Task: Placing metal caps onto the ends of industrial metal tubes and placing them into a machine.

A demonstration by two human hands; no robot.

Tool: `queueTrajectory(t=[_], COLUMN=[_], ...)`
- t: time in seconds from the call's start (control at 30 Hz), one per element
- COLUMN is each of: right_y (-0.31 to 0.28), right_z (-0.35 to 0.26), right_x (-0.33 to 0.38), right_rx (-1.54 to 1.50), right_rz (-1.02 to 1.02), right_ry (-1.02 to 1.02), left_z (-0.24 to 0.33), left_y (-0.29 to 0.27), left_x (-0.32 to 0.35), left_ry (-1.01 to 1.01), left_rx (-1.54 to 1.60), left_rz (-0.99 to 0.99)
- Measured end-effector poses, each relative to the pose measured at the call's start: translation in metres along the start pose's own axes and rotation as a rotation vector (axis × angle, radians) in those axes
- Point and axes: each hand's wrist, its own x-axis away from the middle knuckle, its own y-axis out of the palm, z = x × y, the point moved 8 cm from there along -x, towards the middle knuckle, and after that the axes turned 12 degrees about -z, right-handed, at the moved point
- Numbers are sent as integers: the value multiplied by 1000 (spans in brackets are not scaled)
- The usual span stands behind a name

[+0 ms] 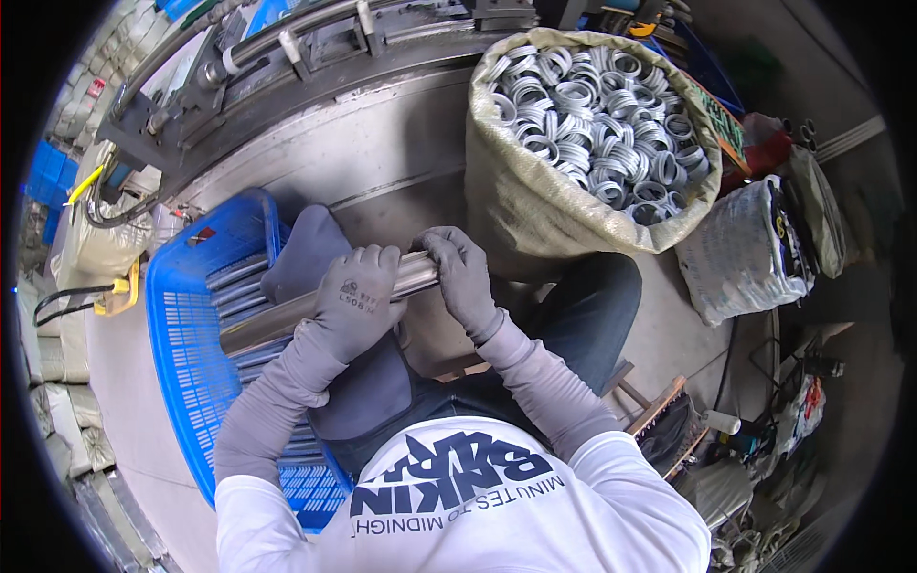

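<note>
My left hand (357,302), in a grey glove, is wrapped round a shiny metal tube (267,323) that slants across my lap. The fingers of my right hand (464,286), gloved alike, close round the tube's right end; whether they also hold a small part there is hidden. The tube's left end reaches over a blue plastic basket (196,401) at my left, where several similar metal tubes (237,288) lie. A grey pad (358,406) covers my left thigh beneath the tube.
Ahead to the right stands a woven sack (521,215) full of pale ring-shaped fittings (611,119). A metal machine frame (229,124) runs along the far left. A white bag (740,253) stands right of the sack, and a wooden stool edge (659,420) shows near my right hip.
</note>
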Motion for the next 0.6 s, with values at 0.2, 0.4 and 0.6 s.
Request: queueTrajectory(t=[0.2, 0.4, 0.6], right_y=[-32, -11, -83], right_z=[-88, -145, -226], right_x=[11, 17, -88], right_rx=[827, 820, 694], right_rz=[29, -47, 226], right_ry=[-404, -757, -409], left_z=[15, -64, -115], left_y=[-41, -30, -150], left_x=[88, 56, 88], left_ry=[407, 300, 158], left_rx=[452, 1718, 1471], left_rz=[511, 914, 1118])
